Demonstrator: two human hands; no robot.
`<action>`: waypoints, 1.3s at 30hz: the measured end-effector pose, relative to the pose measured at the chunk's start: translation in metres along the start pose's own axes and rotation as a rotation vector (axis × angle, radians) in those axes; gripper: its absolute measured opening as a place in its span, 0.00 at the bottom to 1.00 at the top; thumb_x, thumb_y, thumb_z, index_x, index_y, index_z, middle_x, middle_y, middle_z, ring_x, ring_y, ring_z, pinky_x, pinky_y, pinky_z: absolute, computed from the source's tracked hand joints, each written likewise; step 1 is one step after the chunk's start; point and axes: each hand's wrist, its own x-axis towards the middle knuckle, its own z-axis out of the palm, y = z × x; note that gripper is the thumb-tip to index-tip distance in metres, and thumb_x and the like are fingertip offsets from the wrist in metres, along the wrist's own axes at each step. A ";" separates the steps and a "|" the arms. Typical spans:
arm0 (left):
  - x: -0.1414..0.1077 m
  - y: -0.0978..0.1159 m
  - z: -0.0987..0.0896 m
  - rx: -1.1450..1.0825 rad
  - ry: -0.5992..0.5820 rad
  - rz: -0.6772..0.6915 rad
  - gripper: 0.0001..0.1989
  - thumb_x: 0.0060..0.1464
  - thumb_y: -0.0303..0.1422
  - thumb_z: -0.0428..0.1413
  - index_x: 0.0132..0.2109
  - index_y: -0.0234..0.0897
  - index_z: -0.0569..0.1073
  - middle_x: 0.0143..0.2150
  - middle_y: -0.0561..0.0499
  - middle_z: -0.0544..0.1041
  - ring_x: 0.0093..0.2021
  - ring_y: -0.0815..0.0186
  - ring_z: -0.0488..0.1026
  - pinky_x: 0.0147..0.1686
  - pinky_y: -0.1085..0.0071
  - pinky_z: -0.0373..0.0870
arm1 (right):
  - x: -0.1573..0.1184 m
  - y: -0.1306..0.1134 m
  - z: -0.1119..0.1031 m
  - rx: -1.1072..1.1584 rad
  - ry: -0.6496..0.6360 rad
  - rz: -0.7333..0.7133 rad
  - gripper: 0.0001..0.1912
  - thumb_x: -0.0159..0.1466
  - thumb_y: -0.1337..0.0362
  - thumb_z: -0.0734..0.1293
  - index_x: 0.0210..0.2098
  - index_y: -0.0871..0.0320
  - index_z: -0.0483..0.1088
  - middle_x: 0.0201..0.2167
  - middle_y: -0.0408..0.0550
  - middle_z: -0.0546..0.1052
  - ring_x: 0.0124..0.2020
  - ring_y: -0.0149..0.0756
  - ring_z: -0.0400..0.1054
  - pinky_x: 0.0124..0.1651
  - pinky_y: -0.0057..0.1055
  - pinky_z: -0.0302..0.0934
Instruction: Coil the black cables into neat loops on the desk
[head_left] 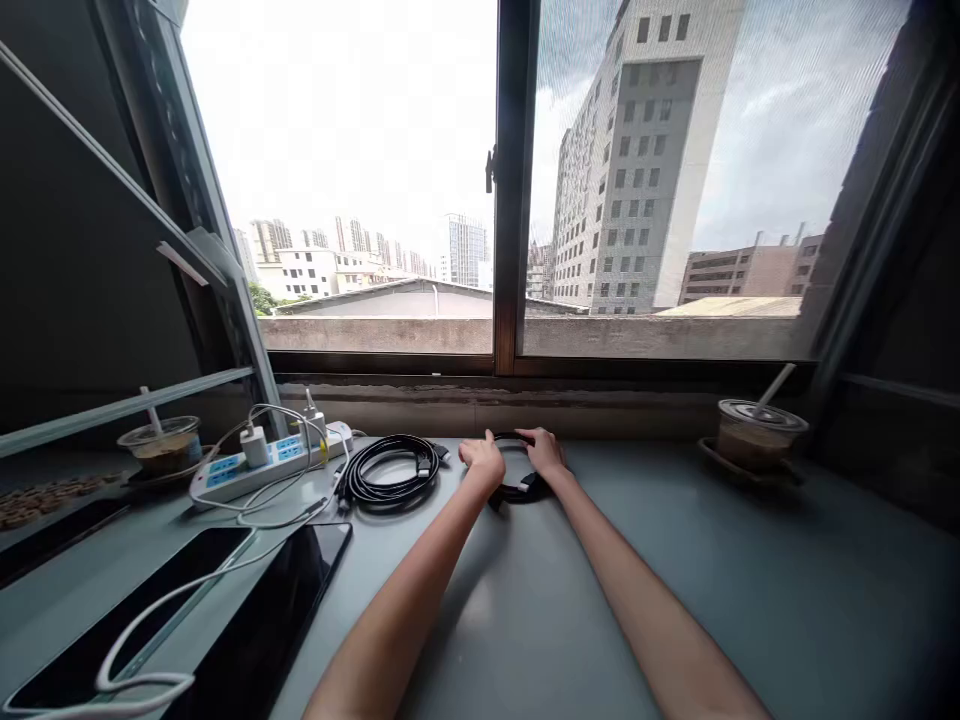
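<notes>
A small coil of black cable lies on the grey table below the window, a connector showing on its near side. My left hand is on the left side of this coil, its fingers bent around the cable. On the coil's right side is my right hand, fingers closed at the cable's upper edge. Just left of my hands rests a larger coil of black cable with connectors at its right, touched by neither hand.
A white power strip with plugs and white cords stands at the left. Nearer are dark tablets. Lidded drink cups stand at the left and right. A metal frame rises at the left.
</notes>
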 end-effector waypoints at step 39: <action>0.026 -0.046 0.028 -0.183 0.194 0.180 0.12 0.55 0.38 0.51 0.41 0.42 0.77 0.43 0.49 0.73 0.41 0.64 0.72 0.37 0.72 0.64 | 0.009 0.025 0.000 0.475 0.053 0.061 0.11 0.40 0.59 0.73 0.23 0.59 0.75 0.24 0.48 0.77 0.30 0.38 0.71 0.35 0.31 0.64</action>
